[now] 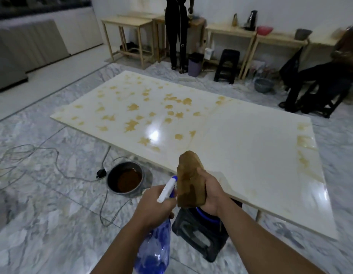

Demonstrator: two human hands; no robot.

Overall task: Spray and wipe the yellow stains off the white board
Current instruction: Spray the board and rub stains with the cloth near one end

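From the head view, the large glossy white board [241, 139] lies flat and raised off the grey marbled floor [43, 214]. Yellow-brown splattered stains [132, 125] crowd its far-left half; fainter yellow streaks run along its right edge, and the near-right part looks mostly clean, with a bright glare spot near the middle.

The left hand [154, 204] is curled round the neck of a translucent blue plastic spray bottle [156, 248] with a white trigger head, its nozzle pointing up and forward just short of the board's near edge. The right hand [209, 192] grips a brown-stained folded cloth [189, 178], held upright over the board's near edge, beside the bottle's nozzle.

Directly below the hands, a black plastic stool [199, 238] stands at the near edge, with something blue on top, partly hidden by the right hand. To the left of it, a round metal bowl of brown liquid [125, 177] sits on the floor under the board's near edge, with a grey cable [33, 155] and black plug trailing beside it.

Beyond the far edge stand pale wooden tables [130, 26], a person in black [176, 32], another black stool [227, 66] and a small lilac bin [194, 65]. A seated figure in dark clothes [318, 80], blurred, is near the far-right corner.
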